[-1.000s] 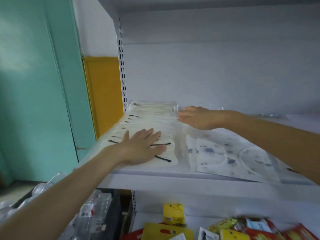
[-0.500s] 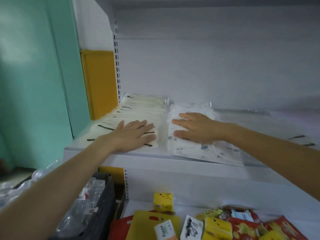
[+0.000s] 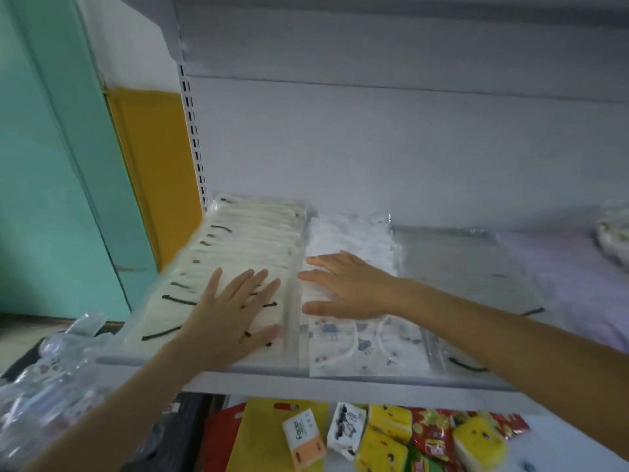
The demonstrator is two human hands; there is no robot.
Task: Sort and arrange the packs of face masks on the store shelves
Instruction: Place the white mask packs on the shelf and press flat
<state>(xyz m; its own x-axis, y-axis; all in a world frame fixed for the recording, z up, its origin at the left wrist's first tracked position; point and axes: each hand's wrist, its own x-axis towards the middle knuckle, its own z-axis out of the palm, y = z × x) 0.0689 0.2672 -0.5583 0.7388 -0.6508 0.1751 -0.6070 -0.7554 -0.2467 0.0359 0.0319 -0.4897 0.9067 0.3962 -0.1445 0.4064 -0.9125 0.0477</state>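
Note:
A row of cream mask packs with black ear loops (image 3: 245,247) lies overlapped at the left end of the white shelf (image 3: 340,383). My left hand (image 3: 235,311) rests flat on its front packs, fingers spread. Beside it runs a row of white packs printed with small blue figures (image 3: 343,349). My right hand (image 3: 347,289) lies flat across that row, fingers pointing left and touching the gap between the two rows. Neither hand grips anything. More clear packs (image 3: 469,267) and pale lilac packs (image 3: 578,287) lie further right.
A bag of clear wrapped packs (image 3: 51,379) sits at lower left in a dark crate. The lower shelf holds a Facial tissue pack (image 3: 303,437), yellow packs (image 3: 384,444) and red snack bags (image 3: 432,434). A teal wall and a yellow panel (image 3: 153,165) flank the shelf's left side.
My right hand has come forward from the back of the cream row onto the printed row. The printed packs now lie straight beside the cream row. My left hand has stayed put.

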